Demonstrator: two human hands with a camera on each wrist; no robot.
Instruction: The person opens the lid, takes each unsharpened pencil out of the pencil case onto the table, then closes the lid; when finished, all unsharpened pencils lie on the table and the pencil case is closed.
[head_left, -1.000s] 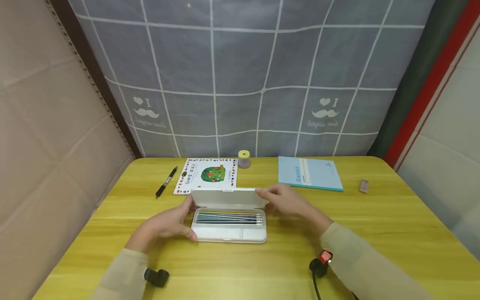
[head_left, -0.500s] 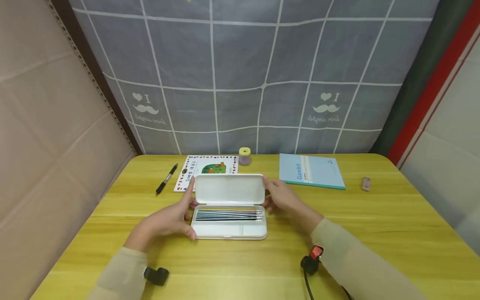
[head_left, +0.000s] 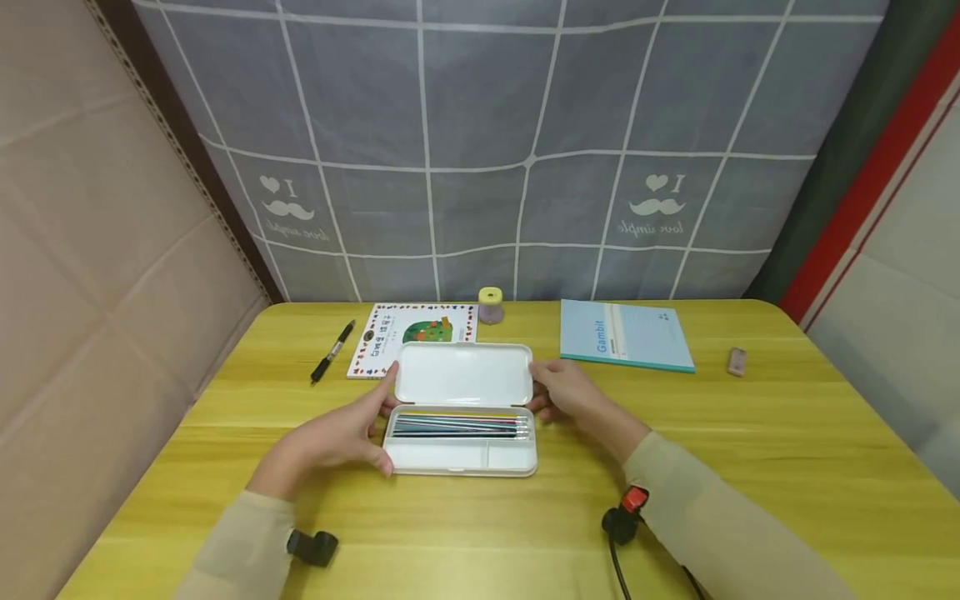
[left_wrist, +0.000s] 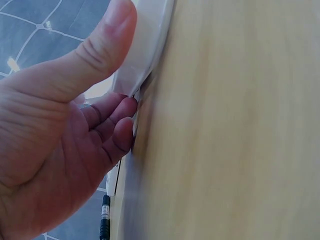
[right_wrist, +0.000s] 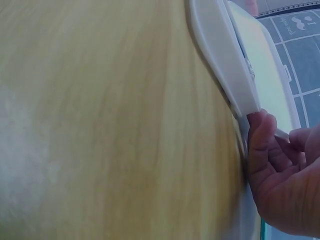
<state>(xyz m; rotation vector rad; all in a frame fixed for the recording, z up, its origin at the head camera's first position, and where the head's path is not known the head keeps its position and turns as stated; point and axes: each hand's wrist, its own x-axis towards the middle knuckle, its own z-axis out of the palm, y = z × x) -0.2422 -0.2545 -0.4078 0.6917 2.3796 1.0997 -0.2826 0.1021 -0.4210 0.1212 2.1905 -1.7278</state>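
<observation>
A white pencil case lies open on the table, its lid tilted back on the hinge. Several pencils fill its rear compartment; the two front compartments hold nothing visible. My left hand grips the case's left end, thumb at the front corner and fingers at the rear. In the left wrist view those fingers curl against the case's edge. At the other end, my right hand has its thumb at the lid's right edge. Its fingers curl by the rear corner of the case.
Behind the case lie a white picture book and a yellow-topped small container. A black pen is at the left. To the right are a light blue Gambit notebook and a small eraser-like block on the wooden table.
The lid has swung from nearly upright to leaning further back, with the right hand following its edge. The left hand has stayed at the case's left end. The head view has tilted slightly down.
</observation>
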